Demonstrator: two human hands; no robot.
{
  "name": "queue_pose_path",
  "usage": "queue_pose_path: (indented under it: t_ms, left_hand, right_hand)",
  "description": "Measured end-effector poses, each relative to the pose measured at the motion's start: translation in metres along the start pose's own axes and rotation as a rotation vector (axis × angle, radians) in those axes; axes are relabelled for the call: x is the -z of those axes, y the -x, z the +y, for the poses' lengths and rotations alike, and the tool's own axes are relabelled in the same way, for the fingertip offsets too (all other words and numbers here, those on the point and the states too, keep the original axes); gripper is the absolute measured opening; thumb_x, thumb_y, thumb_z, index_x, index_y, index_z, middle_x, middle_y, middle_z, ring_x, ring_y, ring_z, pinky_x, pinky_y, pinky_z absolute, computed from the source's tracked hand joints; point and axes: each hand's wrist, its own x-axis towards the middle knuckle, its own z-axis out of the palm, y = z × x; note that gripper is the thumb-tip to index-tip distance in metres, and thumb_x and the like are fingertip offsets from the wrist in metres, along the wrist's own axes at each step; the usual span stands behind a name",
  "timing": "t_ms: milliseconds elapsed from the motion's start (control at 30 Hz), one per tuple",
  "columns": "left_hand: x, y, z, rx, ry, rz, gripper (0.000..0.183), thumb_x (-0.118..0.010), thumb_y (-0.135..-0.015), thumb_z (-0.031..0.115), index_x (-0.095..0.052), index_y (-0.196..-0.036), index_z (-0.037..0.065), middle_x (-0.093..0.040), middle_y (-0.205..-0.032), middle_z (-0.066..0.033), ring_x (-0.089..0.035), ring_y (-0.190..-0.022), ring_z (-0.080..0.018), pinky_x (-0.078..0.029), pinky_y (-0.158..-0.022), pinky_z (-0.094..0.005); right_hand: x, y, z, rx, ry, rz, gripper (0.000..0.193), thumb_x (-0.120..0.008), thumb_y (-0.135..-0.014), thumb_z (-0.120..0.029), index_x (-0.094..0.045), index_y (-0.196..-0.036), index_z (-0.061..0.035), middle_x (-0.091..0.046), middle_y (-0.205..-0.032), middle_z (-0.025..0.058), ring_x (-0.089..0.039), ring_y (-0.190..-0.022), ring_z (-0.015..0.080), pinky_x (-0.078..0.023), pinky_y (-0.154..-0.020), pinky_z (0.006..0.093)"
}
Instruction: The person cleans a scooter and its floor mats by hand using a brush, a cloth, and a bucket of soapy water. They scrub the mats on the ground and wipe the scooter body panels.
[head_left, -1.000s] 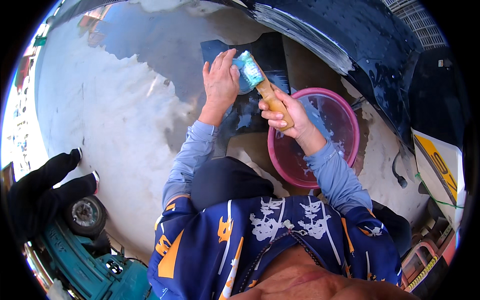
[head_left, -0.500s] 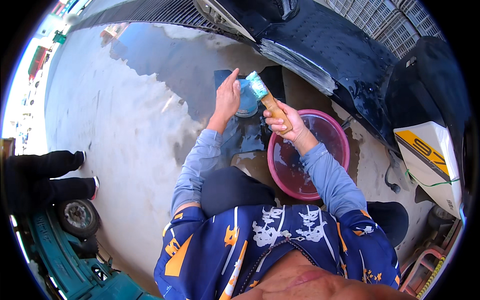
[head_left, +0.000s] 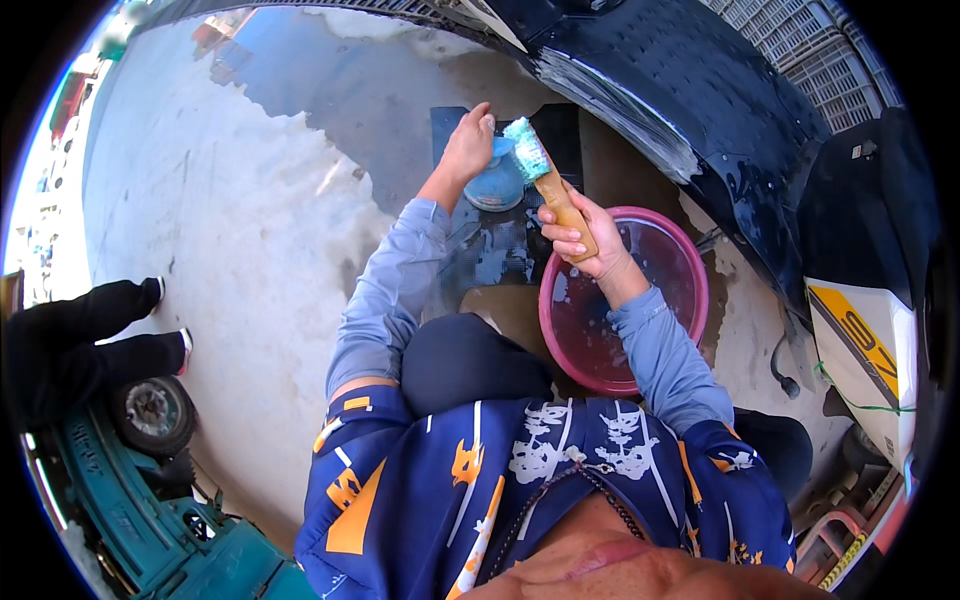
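Observation:
My right hand [head_left: 588, 232] is closed around the wooden handle of a scrub brush [head_left: 565, 205]. Its turquoise bristles point up and away from me, covered in white foam. Beside the bristles, my left hand [head_left: 468, 148] is raised with its fingers curled in; whatever they hold, if anything, is hidden. A round blue tub [head_left: 495, 187] stands just right of and below the left hand, partly behind it. Under the tub lies a wet black mat [head_left: 552, 130] on the ground. Below my right wrist is a pink basin [head_left: 545, 320] with water in it.
A dark scooter body [head_left: 690, 110] with a scuffed edge runs along the right, ending in a white and yellow panel [head_left: 865, 350]. Grey crates [head_left: 790, 50] stand behind it. A person's black-clad legs [head_left: 100, 325] and a green wheeled vehicle [head_left: 140, 520] are at left. Wet concrete surrounds me.
My left hand's fingers have gone from stretched out to curled, and the hand has risen slightly. The brush stays in my right hand near the blue tub. The whole view has shifted slightly.

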Motion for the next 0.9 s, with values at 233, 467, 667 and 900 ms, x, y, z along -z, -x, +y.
queue_pose_path:
  t_ms: [233,467,667,900]
  left_hand:
    - [0.000,0.001,-0.008,-0.027,0.010,0.064,0.045,-0.042,-0.104,0.030,-0.055,-0.135,0.000,-0.057,-0.132,-0.0281,-0.054,-0.124,-0.0422,-0.042,-0.106,-0.0436]
    - [0.042,0.019,0.023,-0.052,0.169,0.460,0.044,-0.047,-0.104,0.031,-0.056,-0.133,0.000,-0.061,-0.128,-0.0222,-0.059,-0.120,-0.0333,-0.045,-0.102,-0.0404]
    - [0.038,0.095,0.037,-0.117,0.350,0.518,0.034,-0.048,-0.099,0.005,-0.052,-0.132,-0.003,-0.060,-0.128,-0.0161,-0.058,-0.119,-0.0247,-0.045,-0.104,-0.0357]
    - [0.094,0.126,0.131,-0.188,0.592,0.179,0.032,-0.048,-0.097,-0.002,-0.052,-0.129,-0.003,-0.060,-0.125,-0.0137,-0.059,-0.117,-0.0225,-0.045,-0.103,-0.0354]
  right_hand:
    - [0.007,-0.006,0.005,-0.013,-0.026,-0.024,0.033,-0.039,-0.107,-0.027,-0.044,-0.137,-0.0150,-0.050,-0.096,0.0135,-0.045,-0.058,0.0097,-0.040,-0.040,0.0191]
    - [-0.021,0.006,-0.021,-0.015,-0.254,-0.132,0.039,-0.044,-0.105,-0.028,-0.041,-0.133,-0.0010,-0.046,-0.097,0.0117,-0.043,-0.059,0.0083,-0.038,-0.040,0.0177]
    - [-0.137,-0.032,-0.095,0.546,0.422,-0.106,0.043,-0.033,-0.109,-0.028,-0.035,-0.148,-0.0098,-0.055,-0.093,0.0121,-0.046,-0.059,0.0094,-0.041,-0.044,0.0215]
    - [-0.131,-0.150,-0.146,1.026,1.337,0.759,0.068,-0.046,-0.103,-0.022,-0.011,-0.161,-0.0103,-0.067,-0.108,0.0227,-0.070,-0.084,0.0317,-0.055,-0.081,0.0417]
